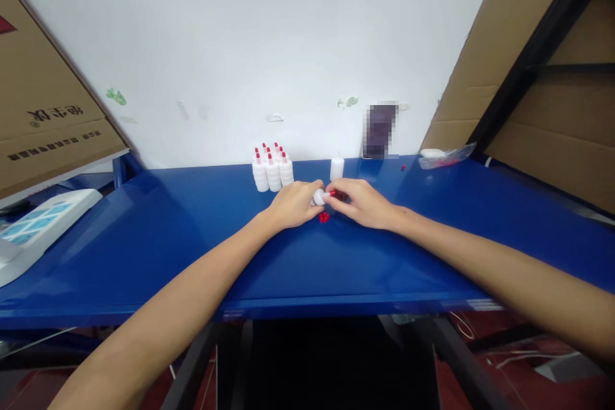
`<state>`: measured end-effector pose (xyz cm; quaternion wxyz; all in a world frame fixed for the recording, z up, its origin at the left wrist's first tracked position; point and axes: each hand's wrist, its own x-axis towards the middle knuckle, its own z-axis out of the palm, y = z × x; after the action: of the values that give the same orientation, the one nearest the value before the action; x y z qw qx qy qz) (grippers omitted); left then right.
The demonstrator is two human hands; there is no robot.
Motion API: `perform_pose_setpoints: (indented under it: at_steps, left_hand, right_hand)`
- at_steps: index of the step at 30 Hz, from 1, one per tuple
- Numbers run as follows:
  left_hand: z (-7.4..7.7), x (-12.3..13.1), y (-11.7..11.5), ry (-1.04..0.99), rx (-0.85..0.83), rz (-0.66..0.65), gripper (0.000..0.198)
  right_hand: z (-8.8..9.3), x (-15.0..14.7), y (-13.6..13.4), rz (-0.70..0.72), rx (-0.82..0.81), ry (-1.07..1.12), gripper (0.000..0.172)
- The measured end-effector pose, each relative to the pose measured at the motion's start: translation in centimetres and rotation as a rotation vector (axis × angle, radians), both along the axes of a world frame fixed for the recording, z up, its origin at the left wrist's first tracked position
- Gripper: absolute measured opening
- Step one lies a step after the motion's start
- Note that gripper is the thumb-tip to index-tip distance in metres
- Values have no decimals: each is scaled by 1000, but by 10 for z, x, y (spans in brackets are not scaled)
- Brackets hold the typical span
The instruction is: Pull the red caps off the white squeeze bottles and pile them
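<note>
My left hand (296, 204) is wrapped round a small white squeeze bottle (318, 197), tilted so its nozzle points right. With finger and thumb, my right hand (362, 203) pinches the red cap (332, 193) at the nozzle's tip. Whether the cap is fully seated I cannot tell. Several loose red caps (324, 218) lie on the blue table just below my hands. Behind them stands one white bottle (337, 168) without a visible red tip. Left of it, white bottles with red-tipped nozzles (272, 173) are grouped upright near the wall.
A blurred dark rectangular object (380, 131) leans against the wall. At the back right lie a clear plastic bag (449, 157) and a single red cap (403, 168). A white device with blue panels (50, 224) sits on the left. Cardboard (52, 96) flanks the blue table (192, 256).
</note>
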<state>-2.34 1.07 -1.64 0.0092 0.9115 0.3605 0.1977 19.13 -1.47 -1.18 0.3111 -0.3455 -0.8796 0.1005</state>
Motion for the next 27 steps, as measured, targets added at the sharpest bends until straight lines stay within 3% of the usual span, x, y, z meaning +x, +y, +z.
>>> perform_pose_setpoints:
  at_steps: [13,22,24,27]
  left_hand:
    - [6,-2,-8,-6,64,-90,18]
    - [7,-4,-3,98,115,-198,20]
    - [7,-4,-2,108,126,-208,21]
    - [8,-6,-2,125,176,-217,22]
  right_hand:
    - [5,4,-4,65,90,-51,33]
    - [13,5,-10,40,348,-370,44]
    - [13,4,-9,53,346,-374,44]
    - [12,4,-9,89,217,-262,42]
